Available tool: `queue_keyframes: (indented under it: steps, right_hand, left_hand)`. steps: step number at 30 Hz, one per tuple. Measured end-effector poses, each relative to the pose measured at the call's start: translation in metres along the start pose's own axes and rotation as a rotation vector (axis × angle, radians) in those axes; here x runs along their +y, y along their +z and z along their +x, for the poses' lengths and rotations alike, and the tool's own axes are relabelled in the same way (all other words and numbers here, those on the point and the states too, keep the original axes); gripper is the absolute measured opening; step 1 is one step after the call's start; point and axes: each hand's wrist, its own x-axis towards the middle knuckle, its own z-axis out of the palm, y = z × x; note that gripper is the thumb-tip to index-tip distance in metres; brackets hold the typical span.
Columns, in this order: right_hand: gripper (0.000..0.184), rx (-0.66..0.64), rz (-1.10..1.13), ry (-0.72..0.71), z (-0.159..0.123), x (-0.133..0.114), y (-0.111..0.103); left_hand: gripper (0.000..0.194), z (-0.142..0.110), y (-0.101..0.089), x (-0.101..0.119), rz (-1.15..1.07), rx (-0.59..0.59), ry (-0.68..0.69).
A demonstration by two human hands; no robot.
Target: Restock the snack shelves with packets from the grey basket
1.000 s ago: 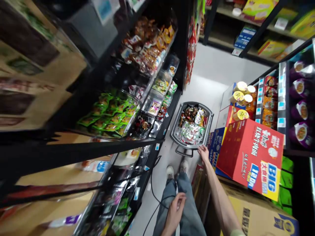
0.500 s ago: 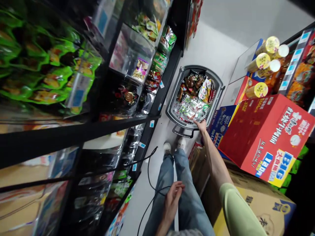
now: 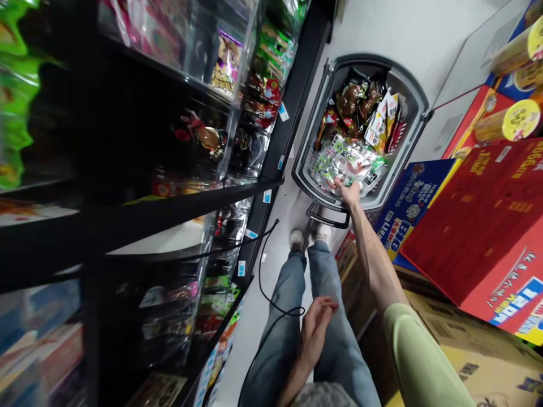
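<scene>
A grey shopping basket (image 3: 416, 104) stands on the floor ahead of my feet, its black handle folded toward me. My right hand (image 3: 350, 193) reaches over its near side, thumb and fingers apart, touching clear-and-white snack packets (image 3: 345, 161). Some fingertips are hard to make out among the packets. Farther in lie dark brown snack packets (image 3: 354, 99) and white-and-yellow packets (image 3: 379, 127). My left hand (image 3: 316, 322) hangs above my thighs with loosely bent fingers and nothing visible in it. A thin black cable (image 3: 271, 302) runs beside it.
Black shelving (image 3: 292, 96) with clear bins of packaged snacks lines the left. On the right are a large red carton (image 3: 479, 226), a blue carton (image 3: 418, 195), brown cartons (image 3: 449, 328) and yellow-lidded tubs (image 3: 520, 118). My shoes (image 3: 323, 233) are close to the basket.
My right hand has moved from the basket's near rim farther in over the clear-and-white packets. The view has come closer to the basket. My left hand still hangs over my legs.
</scene>
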Motion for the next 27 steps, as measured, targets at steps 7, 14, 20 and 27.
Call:
queue_keyframes:
  steps: [7, 14, 20, 27]
  right_hand:
    - [0.038, 0.139, 0.063, -0.054, -0.036, -0.025, -0.022]
    - [0.049, 0.324, 0.707, -0.074, -0.162, -0.022, -0.05]
    - [0.015, -0.005, 1.196, 0.001, -0.214, -0.01, -0.003]
    - [0.026, -0.196, 1.231, -0.031, -0.193, 0.02, 0.061]
  left_hand:
    - [0.038, 0.037, -0.018, 0.009, 0.061, -0.115, 0.144]
    - [0.045, 0.109, -0.052, 0.023, 0.073, -0.186, 0.329]
    - [0.065, 0.176, -0.057, 0.05, 0.001, -0.184, 0.627]
    - [0.084, 0.269, -0.054, 0.087, 0.155, -0.213, 1.026]
